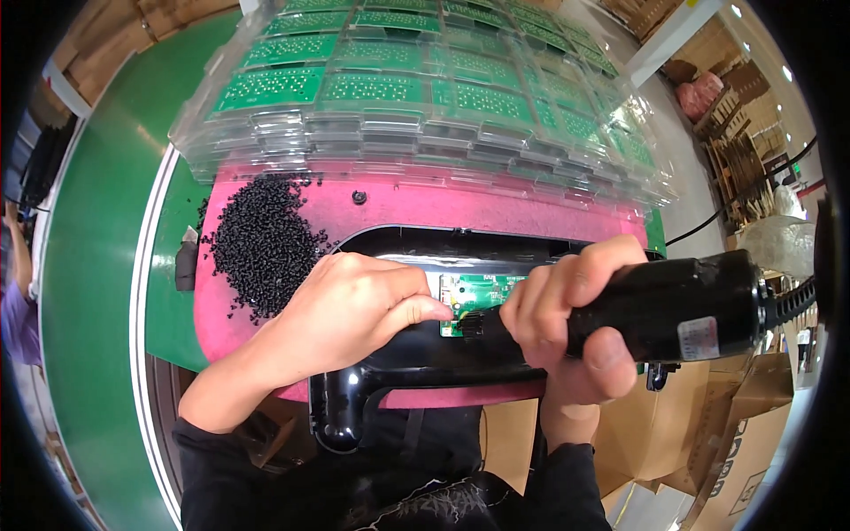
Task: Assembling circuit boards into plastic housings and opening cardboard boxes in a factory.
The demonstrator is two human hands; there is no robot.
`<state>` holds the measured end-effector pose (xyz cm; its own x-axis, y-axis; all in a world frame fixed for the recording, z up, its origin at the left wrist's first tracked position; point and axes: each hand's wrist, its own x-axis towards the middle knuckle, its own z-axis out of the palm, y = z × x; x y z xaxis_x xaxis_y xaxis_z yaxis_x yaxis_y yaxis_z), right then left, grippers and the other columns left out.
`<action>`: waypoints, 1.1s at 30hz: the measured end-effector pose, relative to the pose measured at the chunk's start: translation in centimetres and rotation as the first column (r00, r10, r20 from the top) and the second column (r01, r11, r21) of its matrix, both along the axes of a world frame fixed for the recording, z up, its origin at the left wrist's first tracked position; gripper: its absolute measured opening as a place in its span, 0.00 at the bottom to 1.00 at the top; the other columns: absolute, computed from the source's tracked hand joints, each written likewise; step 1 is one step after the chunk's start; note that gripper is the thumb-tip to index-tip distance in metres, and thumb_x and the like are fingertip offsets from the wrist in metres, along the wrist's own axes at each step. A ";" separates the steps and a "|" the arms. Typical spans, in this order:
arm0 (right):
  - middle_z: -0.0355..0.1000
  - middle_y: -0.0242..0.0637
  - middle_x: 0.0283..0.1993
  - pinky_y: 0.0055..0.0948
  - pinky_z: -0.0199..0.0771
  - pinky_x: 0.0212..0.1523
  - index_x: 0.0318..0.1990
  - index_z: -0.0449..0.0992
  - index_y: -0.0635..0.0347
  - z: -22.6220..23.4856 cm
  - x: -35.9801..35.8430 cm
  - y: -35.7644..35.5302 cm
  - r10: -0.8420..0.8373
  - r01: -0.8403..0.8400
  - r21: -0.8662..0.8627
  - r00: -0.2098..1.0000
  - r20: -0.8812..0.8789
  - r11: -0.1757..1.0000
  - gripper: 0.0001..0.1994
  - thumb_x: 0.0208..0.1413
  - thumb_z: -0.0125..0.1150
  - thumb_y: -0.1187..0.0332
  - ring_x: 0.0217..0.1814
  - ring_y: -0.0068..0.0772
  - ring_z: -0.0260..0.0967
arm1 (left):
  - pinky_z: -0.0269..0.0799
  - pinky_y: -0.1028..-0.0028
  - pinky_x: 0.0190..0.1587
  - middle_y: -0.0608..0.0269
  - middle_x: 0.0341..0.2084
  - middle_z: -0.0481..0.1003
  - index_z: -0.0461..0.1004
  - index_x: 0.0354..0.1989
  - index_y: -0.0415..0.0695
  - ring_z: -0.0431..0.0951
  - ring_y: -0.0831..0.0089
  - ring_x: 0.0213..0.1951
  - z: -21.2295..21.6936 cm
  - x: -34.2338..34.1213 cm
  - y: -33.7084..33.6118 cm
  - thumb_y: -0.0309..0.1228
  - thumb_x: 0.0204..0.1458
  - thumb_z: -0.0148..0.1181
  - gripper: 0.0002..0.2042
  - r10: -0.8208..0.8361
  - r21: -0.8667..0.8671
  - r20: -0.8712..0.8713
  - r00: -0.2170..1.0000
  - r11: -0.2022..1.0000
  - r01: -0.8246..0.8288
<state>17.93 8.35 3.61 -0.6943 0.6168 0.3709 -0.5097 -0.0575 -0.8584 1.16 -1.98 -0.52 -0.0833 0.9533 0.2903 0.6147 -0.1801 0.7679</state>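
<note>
Green circuit board (474,296) seated in the black housing (416,354) on the pink mat (496,212), fastening under way. Left hand (354,305) pressing its left edge, fingers bent; right hand (575,323) gripping the black power screwdriver (673,310), tip on board. Stacked clear trays (425,97) close at far side; black pellets (261,239) left.

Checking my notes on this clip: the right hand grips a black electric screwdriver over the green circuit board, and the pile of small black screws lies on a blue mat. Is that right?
Not quite: in the head view the mat under the pile of small black screws is pink, not blue. The right hand does grip the black electric screwdriver over the green circuit board.
</note>
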 end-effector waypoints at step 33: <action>0.64 0.26 0.16 0.18 0.61 0.17 0.37 0.59 0.55 -0.2 0.1 0.1 0.049 0.005 0.125 0.904 -0.425 0.992 0.14 0.55 0.55 0.58 0.12 0.17 0.60 | 0.70 0.71 0.30 0.63 0.28 0.72 0.72 0.30 0.41 0.75 0.67 0.30 -0.6 -0.5 -0.5 0.31 0.46 0.61 0.08 -0.213 0.153 -0.348 0.913 0.948 0.279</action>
<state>18.00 8.47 3.38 -0.4655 0.5355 0.7046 -0.8284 0.0166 -0.5598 0.70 -2.51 -1.13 0.2759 0.8530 0.4430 0.7394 -0.4829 0.4691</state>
